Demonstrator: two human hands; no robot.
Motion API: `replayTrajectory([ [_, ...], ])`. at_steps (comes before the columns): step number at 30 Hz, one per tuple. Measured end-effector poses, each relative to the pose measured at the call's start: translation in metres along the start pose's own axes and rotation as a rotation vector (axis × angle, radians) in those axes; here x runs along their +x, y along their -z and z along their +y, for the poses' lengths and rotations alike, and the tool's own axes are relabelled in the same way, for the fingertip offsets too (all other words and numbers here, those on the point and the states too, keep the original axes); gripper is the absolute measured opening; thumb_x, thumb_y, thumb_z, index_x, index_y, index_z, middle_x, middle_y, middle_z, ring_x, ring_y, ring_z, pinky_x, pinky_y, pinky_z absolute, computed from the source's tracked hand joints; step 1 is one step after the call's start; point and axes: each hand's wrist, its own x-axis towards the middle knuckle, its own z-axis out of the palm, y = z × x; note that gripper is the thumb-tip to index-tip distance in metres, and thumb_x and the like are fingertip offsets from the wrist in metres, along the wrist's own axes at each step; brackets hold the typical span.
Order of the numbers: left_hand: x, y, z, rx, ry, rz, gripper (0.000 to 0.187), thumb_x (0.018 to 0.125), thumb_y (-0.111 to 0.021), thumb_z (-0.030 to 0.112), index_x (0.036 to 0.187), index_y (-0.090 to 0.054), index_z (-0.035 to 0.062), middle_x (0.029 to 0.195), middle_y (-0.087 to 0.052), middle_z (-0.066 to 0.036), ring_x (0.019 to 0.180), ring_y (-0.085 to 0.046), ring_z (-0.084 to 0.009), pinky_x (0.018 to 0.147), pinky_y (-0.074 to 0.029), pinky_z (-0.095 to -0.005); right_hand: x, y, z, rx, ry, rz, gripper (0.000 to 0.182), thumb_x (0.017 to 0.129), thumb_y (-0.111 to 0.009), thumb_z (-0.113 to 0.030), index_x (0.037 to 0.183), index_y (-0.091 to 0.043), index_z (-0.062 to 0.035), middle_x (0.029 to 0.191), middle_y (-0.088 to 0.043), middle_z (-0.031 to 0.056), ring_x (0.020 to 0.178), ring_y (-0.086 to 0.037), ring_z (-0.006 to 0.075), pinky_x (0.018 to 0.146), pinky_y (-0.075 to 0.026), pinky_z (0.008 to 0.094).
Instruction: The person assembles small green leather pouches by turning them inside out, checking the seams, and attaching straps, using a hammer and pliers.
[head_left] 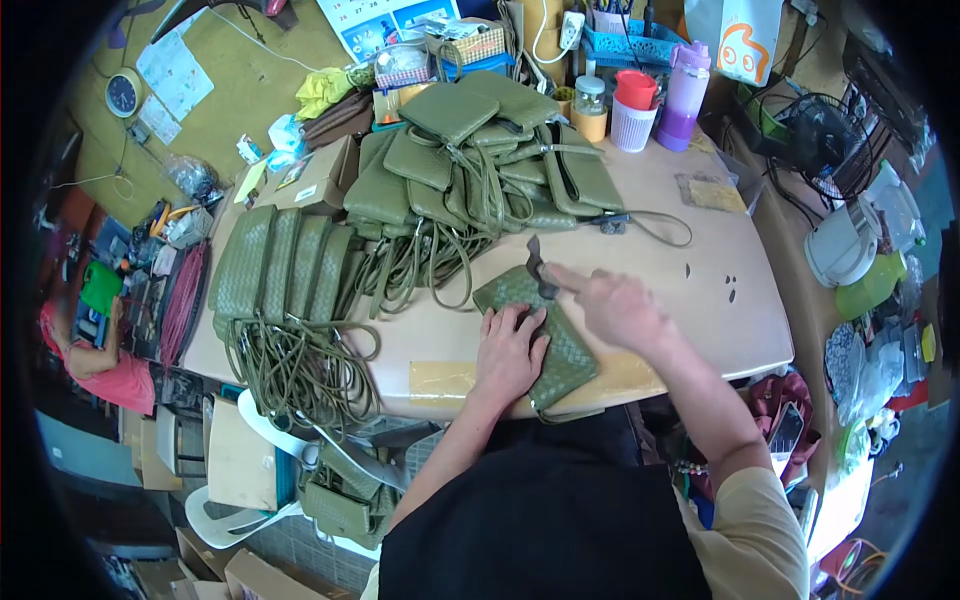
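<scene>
A green woven-pattern pouch (566,366) lies slanted at the front edge of the table. My left hand (508,352) rests flat on it, fingers spread. In my right hand (615,308), blurred by motion, is a small dark hammer (541,268) with a curved head, held over the pouch's upper right edge. My fingers are closed and hide most of its handle.
Green pouches with wrist straps (450,150) are heaped at the back, and a row of more pouches (285,265) stands at left, straps hanging over the edge. A purple bottle (683,100) and red-lidded cup (633,115) stand behind. Another person (105,370) is far left.
</scene>
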Motion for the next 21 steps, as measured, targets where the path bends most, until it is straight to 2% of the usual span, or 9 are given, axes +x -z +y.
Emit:
replayTrajectory([
  [2,0.002,0.001,0.000,0.004,0.012,-0.014,0.038,0.084,-0.063,0.022,0.120,-0.060,0.0086,0.119,-0.053,-0.013,0.117,-0.049,-0.0320,0.106,-0.032,-0.0533,0.002,0.003,-0.003,-0.011,0.036,0.004,0.059,0.092,-0.051,-0.015,0.146,-0.033,-0.0297,0.091,-0.061,0.0202,0.072,-0.065,0.0411,0.062,-0.054,0.0493],
  [4,0.001,0.001,0.002,0.000,0.030,-0.025,0.039,0.084,-0.063,0.024,0.120,-0.060,0.0081,0.119,-0.053,-0.013,0.118,-0.049,-0.0321,0.107,-0.031,-0.0531,0.000,-0.022,-0.009,0.147,-0.070,0.283,0.057,0.091,-0.050,-0.015,0.145,-0.035,-0.0280,0.089,-0.062,0.0193,0.077,-0.065,0.0400,0.068,-0.054,0.0485],
  [7,-0.008,0.013,0.007,-0.042,0.025,-0.136,0.045,0.087,-0.060,0.030,0.128,-0.055,0.0120,0.132,-0.048,-0.014,0.129,-0.041,-0.0344,0.108,-0.025,-0.0600,-0.013,-0.044,0.000,0.009,-0.057,0.110,0.057,0.091,-0.050,-0.015,0.144,-0.036,-0.0288,0.088,-0.063,0.0187,0.078,-0.065,0.0397,0.069,-0.053,0.0490],
  [11,-0.030,0.013,0.018,0.107,-0.036,-0.290,0.055,0.090,-0.053,0.041,0.141,-0.044,0.0219,0.150,-0.030,-0.014,0.139,-0.026,-0.0365,0.106,-0.015,-0.0701,-0.009,0.002,0.004,0.036,-0.014,0.028,0.058,0.089,-0.055,-0.012,0.143,-0.040,-0.0269,0.089,-0.063,0.0225,0.077,-0.065,0.0392,0.069,-0.052,0.0482],
  [12,-0.028,0.008,0.020,0.130,-0.024,-0.293,0.058,0.091,-0.051,0.044,0.144,-0.040,0.0250,0.154,-0.025,-0.013,0.141,-0.023,-0.0370,0.105,-0.013,-0.0723,-0.007,0.000,0.002,0.070,-0.012,0.206,0.058,0.089,-0.056,-0.012,0.143,-0.040,-0.0269,0.087,-0.062,0.0223,0.076,-0.065,0.0392,0.068,-0.053,0.0479],
  [13,-0.023,0.002,0.023,0.124,0.000,-0.214,0.053,0.089,-0.055,0.040,0.138,-0.047,0.0204,0.149,-0.033,-0.014,0.138,-0.027,-0.0371,0.105,-0.016,-0.0709,-0.007,-0.002,0.001,0.102,-0.012,0.381,0.059,0.088,-0.056,-0.012,0.143,-0.039,-0.0268,0.085,-0.062,0.0221,0.075,-0.065,0.0392,0.066,-0.053,0.0476],
  [16,-0.005,-0.004,0.030,0.076,0.038,-0.133,0.047,0.087,-0.059,0.036,0.129,-0.055,0.0152,0.141,-0.041,-0.015,0.136,-0.032,-0.0368,0.103,-0.019,-0.0706,-0.009,-0.041,0.008,0.065,-0.189,0.073,0.059,0.087,-0.052,-0.012,0.143,-0.039,-0.0291,0.094,-0.063,0.0199,0.083,-0.066,0.0396,0.075,-0.053,0.0486],
  [17,-0.006,-0.003,0.031,0.052,-0.005,-0.070,0.042,0.085,-0.063,0.033,0.119,-0.060,0.0095,0.131,-0.048,-0.016,0.131,-0.038,-0.0358,0.104,-0.022,-0.0677,-0.013,-0.056,0.021,0.092,-0.120,0.151,0.061,0.086,-0.053,-0.011,0.143,-0.039,-0.0291,0.093,-0.064,0.0197,0.082,-0.066,0.0390,0.074,-0.054,0.0488],
  [21,-0.020,-0.005,0.019,-0.086,-0.036,-0.149,0.045,0.084,-0.064,0.036,0.118,-0.058,0.0063,0.130,-0.049,-0.016,0.130,-0.039,-0.0357,0.108,-0.020,-0.0626,-0.019,0.018,0.011,-0.065,-0.225,-0.131,0.061,0.086,-0.054,-0.011,0.143,-0.039,-0.0281,0.092,-0.064,0.0208,0.080,-0.066,0.0403,0.074,-0.053,0.0494],
])
